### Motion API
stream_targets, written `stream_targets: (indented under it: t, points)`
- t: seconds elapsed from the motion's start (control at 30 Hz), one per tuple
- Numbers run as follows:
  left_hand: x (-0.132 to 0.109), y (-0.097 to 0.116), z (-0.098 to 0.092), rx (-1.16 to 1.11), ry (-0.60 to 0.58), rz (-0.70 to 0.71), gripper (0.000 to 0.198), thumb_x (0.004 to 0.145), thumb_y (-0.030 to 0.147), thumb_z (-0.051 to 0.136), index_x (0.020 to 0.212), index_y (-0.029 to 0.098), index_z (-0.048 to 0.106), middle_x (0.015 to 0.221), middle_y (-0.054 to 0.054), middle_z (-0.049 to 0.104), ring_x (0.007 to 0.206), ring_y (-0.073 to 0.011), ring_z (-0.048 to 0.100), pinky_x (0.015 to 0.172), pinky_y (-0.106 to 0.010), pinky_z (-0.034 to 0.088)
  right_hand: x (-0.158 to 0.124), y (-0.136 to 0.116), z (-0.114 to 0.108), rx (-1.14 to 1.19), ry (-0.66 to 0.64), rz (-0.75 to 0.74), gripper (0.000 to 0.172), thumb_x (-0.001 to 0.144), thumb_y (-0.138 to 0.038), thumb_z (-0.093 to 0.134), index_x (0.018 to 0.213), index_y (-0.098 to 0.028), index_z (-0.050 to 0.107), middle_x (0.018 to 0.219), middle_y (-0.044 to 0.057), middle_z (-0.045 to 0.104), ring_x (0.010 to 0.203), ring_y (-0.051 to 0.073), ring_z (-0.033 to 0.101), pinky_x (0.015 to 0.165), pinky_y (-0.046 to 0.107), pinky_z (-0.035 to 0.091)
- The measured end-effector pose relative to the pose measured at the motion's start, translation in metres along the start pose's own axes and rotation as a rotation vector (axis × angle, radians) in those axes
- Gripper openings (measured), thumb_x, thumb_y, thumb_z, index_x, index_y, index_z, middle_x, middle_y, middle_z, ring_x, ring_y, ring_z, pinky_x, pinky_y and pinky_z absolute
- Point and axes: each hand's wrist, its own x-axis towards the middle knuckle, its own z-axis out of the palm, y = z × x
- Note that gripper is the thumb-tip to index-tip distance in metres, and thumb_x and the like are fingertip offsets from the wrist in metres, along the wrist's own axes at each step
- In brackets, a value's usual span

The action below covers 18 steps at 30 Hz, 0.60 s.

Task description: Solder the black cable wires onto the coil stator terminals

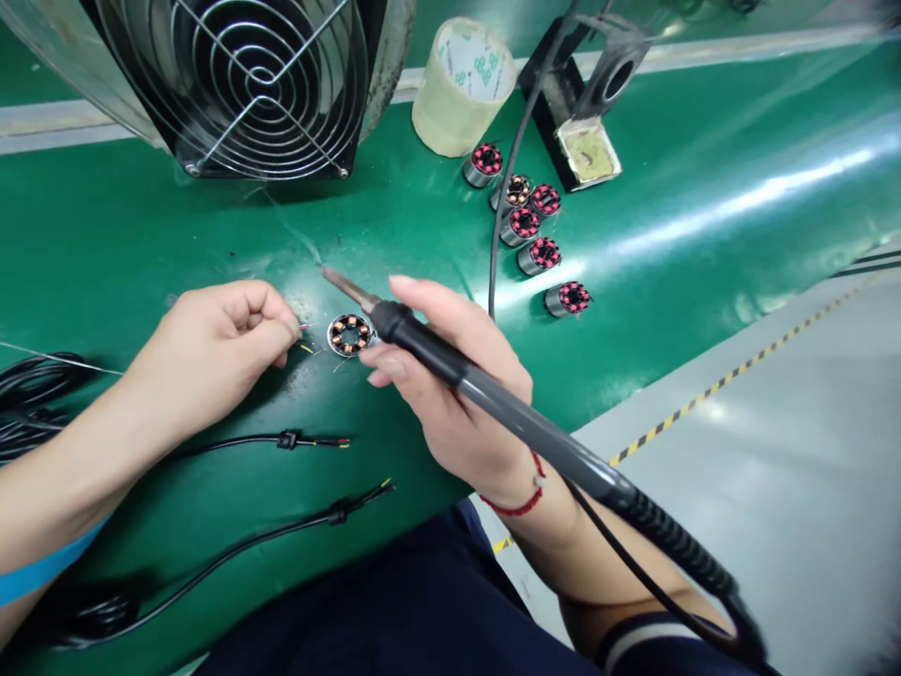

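1. Coil ring (339, 334) sits on the green table (422, 225), round face up.
2. The left hand (218, 352) is closed, pinching thin wires (305, 328) near the ring.
3. The right hand (468, 399) grips a soldering iron (535, 430); one fingertip (386, 361) is right by the ring. I cannot tell if they touch.

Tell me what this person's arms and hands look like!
The left hand is gloveless, with a bright blue band on the forearm. The right hand is gloveless, with a red bracelet, a pale bead on it, and a dark, striped sleeve.
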Motion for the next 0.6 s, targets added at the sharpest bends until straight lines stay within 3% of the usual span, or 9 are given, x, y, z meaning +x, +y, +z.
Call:
stream_targets:
  t: [0.13,0.27,0.43,0.6]
  points:
    - [0.001,-0.002,-0.001,0.002,-0.012,0.018,0.022,0.073,0.041,0.058,0.070,0.020,0.063,0.059,0.003,0.061,0.055,-0.0118,0.048,0.057,-0.028,0.036,0.024,-0.005,0.001,-0.067,-0.198,0.013,0.026,0.104,-0.015,0.051,0.125,-0.027,0.061,0.114,-0.002,0.076,0.089,0.009,0.077,0.092,0.025,0.063]
    - [0.002,-0.003,-0.001,-0.004,-0.027,0.043,0.021,0.075,0.039,0.057,0.068,0.019,0.062,0.060,0.003,0.060,0.056,-0.0114,0.048,0.059,-0.028,0.036,0.037,0.012,0.017,-0.194,-0.333,0.033,0.039,0.095,-0.012,0.058,0.130,-0.027,0.057,0.111,-0.002,0.075,0.106,0.015,0.074,0.098,0.030,0.059]
    - [0.002,-0.006,-0.001,-0.082,-0.024,0.085,0.016,0.075,0.035,0.059,0.072,0.019,0.063,0.064,0.003,0.062,0.060,-0.0121,0.052,0.063,-0.028,0.039,0.037,0.035,0.034,-0.240,-0.340,0.028,0.044,0.095,-0.012,0.051,0.137,-0.023,0.051,0.098,-0.001,0.074,0.096,0.017,0.070,0.100,0.035,0.056]
    - [0.003,-0.010,0.000,-0.269,-0.026,0.096,0.021,0.074,0.034,0.063,0.092,0.023,0.062,0.063,0.004,0.063,0.061,-0.0152,0.057,0.060,-0.028,0.043,0.030,0.036,0.033,-0.301,-0.193,-0.100,0.044,0.095,-0.015,0.047,0.138,-0.023,0.050,0.099,0.001,0.073,0.095,0.019,0.068,0.099,0.038,0.054]
